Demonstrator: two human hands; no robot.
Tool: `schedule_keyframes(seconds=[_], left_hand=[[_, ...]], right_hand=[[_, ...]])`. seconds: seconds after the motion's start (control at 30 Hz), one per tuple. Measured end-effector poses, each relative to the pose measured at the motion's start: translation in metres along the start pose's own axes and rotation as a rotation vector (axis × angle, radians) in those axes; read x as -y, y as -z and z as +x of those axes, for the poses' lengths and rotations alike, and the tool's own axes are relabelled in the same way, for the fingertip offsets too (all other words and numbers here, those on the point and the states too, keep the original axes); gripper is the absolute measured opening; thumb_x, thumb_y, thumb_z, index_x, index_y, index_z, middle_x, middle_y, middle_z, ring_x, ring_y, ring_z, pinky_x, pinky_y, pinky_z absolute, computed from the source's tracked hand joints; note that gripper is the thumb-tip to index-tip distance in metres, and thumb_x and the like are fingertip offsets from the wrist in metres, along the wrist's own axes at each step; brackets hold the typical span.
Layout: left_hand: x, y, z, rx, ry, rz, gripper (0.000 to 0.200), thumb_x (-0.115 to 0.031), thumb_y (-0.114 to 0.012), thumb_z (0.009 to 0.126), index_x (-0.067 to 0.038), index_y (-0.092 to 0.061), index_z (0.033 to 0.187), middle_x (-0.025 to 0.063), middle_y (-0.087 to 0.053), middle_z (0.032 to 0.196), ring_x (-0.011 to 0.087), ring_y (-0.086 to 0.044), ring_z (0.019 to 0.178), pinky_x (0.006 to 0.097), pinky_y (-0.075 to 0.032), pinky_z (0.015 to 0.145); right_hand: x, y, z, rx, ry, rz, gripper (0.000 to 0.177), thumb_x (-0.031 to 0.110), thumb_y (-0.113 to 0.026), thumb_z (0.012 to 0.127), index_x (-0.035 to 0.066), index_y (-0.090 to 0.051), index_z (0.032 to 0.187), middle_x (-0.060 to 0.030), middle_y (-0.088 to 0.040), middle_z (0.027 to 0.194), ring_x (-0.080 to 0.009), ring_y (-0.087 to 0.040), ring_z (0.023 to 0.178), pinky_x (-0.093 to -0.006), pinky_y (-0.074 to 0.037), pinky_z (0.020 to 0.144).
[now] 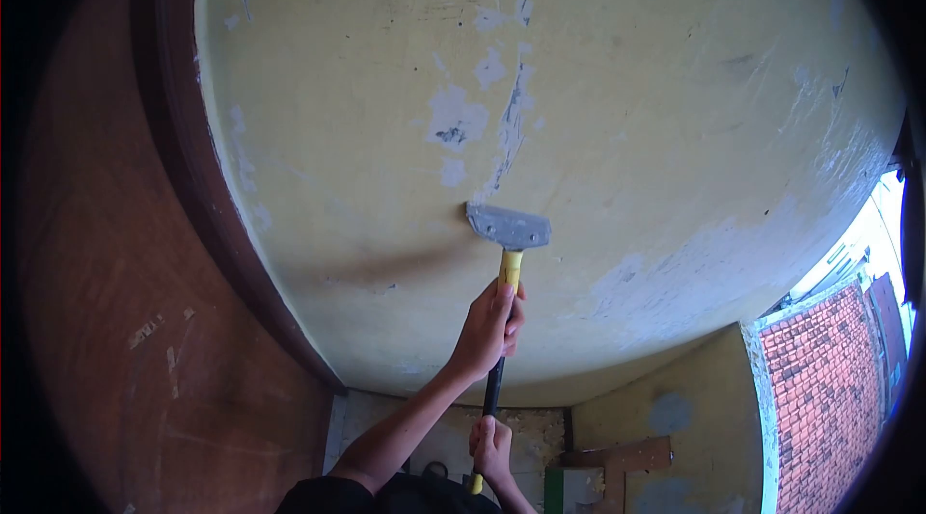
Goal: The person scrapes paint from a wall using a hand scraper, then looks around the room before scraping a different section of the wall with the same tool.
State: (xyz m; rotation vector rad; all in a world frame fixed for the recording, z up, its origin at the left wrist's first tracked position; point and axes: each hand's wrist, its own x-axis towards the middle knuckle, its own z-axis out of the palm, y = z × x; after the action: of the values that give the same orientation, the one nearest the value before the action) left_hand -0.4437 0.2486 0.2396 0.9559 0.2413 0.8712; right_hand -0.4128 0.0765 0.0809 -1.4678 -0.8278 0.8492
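A long-handled scraper with a wide grey metal head is held up against the yellow wall. Its head lies at the lower end of a strip of peeled, whitish paint. My left hand is wrapped round the yellow upper part of the handle, just below the head. Lower down, my right hand grips the black shaft near its yellow end. Pale bare patches show left of the strip and at the wall's lower right.
A brown wooden door or panel with a dark frame stands on the left. Pieces of wood lie at the lower right. Beyond an opening on the right is a red tiled roof. Tiled floor shows at the bottom.
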Motion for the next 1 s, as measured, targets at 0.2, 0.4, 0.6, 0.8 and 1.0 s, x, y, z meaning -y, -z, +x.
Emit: schedule_keyframes(seconds=[0.2,0.4,0.6,0.8,1.0], left_hand=[[-0.01,-0.003,0.003,0.014,-0.004,-0.017,0.036,-0.044,-0.035,0.104,-0.009,-0.045,0.1,-0.0062,-0.035,0.061,0.0008,-0.027,0.041,0.0189,-0.024,0.037],[-0.021,-0.007,0.005,0.027,-0.018,0.007,0.036,-0.043,-0.035,0.104,-0.009,-0.045,0.099,-0.0063,-0.035,0.061,0.0007,-0.027,0.041,0.0191,-0.024,0.037],[-0.021,-0.01,0.005,-0.009,0.0,-0.005,0.036,-0.043,-0.034,0.105,-0.009,-0.045,0.099,-0.0066,-0.035,0.06,0.0007,-0.026,0.04,0.0189,-0.024,0.036],[-0.023,-0.011,0.003,-0.004,0.001,-0.002,0.038,-0.047,-0.037,0.103,-0.01,-0.045,0.102,-0.006,-0.035,0.06,0.0017,-0.026,0.041,0.0189,-0.021,0.038],[-0.021,-0.01,-0.006,-0.025,0.013,0.001,0.037,-0.046,-0.037,0.103,-0.01,-0.046,0.102,-0.0063,-0.035,0.061,0.0017,-0.026,0.042,0.0186,-0.021,0.039]], right_hand=[[0.003,-0.002,0.004,-0.017,0.003,-0.001,0.053,0.047,-0.039,0.103,0.006,-0.044,0.07,0.0043,-0.037,0.054,-0.005,-0.036,0.044,-0.0225,-0.028,0.04],[0.018,-0.007,0.004,-0.01,0.024,-0.03,0.055,0.05,-0.039,0.102,0.006,-0.042,0.068,0.004,-0.037,0.054,-0.0051,-0.036,0.044,-0.0228,-0.028,0.039],[0.026,-0.008,-0.002,-0.011,-0.01,-0.006,0.052,0.048,-0.039,0.102,0.007,-0.042,0.071,0.0041,-0.037,0.055,-0.0046,-0.035,0.045,-0.0227,-0.027,0.04],[0.038,-0.008,-0.007,0.007,-0.035,0.037,0.051,0.044,-0.036,0.104,0.008,-0.04,0.068,0.0045,-0.036,0.054,-0.0045,-0.033,0.044,-0.023,-0.024,0.039],[0.033,-0.01,-0.017,0.015,-0.032,0.042,0.051,0.046,-0.037,0.104,0.008,-0.042,0.07,0.0041,-0.036,0.054,-0.0041,-0.032,0.044,-0.0231,-0.025,0.038]])
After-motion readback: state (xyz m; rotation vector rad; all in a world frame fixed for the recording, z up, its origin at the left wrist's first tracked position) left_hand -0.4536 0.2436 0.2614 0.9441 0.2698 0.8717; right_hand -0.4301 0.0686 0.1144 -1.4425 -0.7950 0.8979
